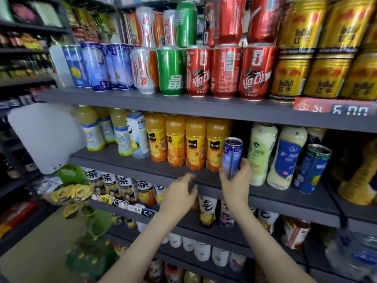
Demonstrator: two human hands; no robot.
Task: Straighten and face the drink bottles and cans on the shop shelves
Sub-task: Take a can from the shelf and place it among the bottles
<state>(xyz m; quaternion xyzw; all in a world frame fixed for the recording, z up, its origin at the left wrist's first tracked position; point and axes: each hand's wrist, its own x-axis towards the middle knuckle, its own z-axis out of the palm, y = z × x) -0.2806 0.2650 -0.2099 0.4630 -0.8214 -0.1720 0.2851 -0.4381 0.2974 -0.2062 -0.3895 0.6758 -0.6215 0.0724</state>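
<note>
My right hand (236, 181) grips a tall blue can (232, 156) from below, holding it upright at the front of the middle shelf (122, 161), just right of a row of orange juice bottles (185, 142). My left hand (179, 193) hovers at the shelf's front edge with fingers apart and nothing in it. A second blue can (312, 168) stands further right, beside a pale green bottle (261, 152) and a white bottle with a blue label (285, 158). On the upper shelf stand red cans (224, 72), a green can (170, 71), blue cans (98, 66) and gold cans (326, 76).
Pale yellow drink bottles (91, 129) fill the left of the middle shelf. Tea bottles (126, 185) line the shelf below. A white plastic sheet (44, 137) hangs at the left shelf end. A price tag (334, 108) sits on the upper shelf edge. Green bags (89, 237) hang lower left.
</note>
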